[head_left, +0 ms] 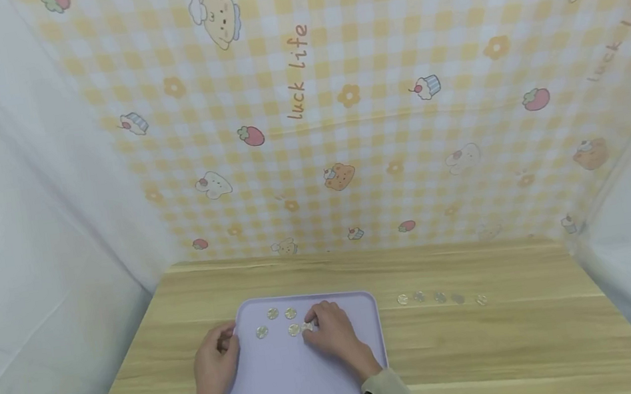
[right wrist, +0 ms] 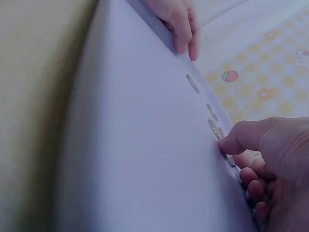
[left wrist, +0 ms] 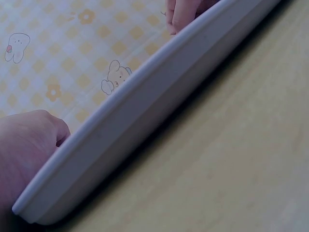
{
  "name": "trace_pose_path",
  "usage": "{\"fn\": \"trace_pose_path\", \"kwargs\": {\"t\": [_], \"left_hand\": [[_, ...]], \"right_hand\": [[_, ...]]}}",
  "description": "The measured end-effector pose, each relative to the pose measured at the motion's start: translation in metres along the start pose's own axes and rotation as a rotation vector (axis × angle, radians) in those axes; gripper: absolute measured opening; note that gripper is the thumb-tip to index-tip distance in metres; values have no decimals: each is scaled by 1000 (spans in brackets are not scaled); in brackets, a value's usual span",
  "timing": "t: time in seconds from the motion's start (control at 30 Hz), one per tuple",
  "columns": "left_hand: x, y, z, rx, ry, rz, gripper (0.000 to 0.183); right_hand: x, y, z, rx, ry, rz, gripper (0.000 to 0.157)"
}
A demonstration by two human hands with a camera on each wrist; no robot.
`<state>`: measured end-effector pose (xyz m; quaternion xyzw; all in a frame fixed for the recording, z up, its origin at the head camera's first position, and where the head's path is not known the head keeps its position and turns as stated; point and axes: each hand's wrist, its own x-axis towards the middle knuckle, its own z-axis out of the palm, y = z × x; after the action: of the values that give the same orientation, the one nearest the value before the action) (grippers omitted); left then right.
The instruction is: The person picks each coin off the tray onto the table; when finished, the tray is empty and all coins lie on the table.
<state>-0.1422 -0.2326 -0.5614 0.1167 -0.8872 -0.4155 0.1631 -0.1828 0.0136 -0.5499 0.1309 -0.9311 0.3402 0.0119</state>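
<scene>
A pale purple tray [head_left: 293, 382] lies on the wooden table, with several shiny coins [head_left: 273, 313] near its far edge. My left hand [head_left: 215, 366] grips the tray's left rim, fingers bent at the edge; the left wrist view shows it beside the tray's outer wall [left wrist: 120, 111]. Over the far middle of the tray, my right hand [head_left: 335, 335] pinches a coin [head_left: 307, 326] between thumb and fingers, right beside another coin [head_left: 294, 330]. In the right wrist view the thumb [right wrist: 241, 137] presses against this coin [right wrist: 231, 160] close to the tray surface.
To the right of the tray, several more coins [head_left: 440, 297] lie in a loose row on the wooden table [head_left: 494, 347]. A yellow checked cloth [head_left: 355, 137] with cartoon prints hangs behind the table. White sheets [head_left: 23, 231] close off both sides.
</scene>
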Motion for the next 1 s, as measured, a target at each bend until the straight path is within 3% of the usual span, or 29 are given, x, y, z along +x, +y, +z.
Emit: {"fn": "trace_pose_path", "kwargs": {"t": [0.13, 0.33, 0.47, 1.0], "left_hand": [[0, -1, -3, 6, -1, -3, 29], [1, -1, -8, 20, 14, 11, 29], [2, 0, -7, 31, 4, 1, 29], [-2, 1, -1, -2, 5, 9, 28]], "right_hand": [[-2, -2, 4, 23, 43, -26, 16], [-3, -3, 15, -61, 137, -173, 14], [-5, -1, 14, -96, 152, -216, 15], [-12, -1, 4, -65, 122, -167, 15]]}}
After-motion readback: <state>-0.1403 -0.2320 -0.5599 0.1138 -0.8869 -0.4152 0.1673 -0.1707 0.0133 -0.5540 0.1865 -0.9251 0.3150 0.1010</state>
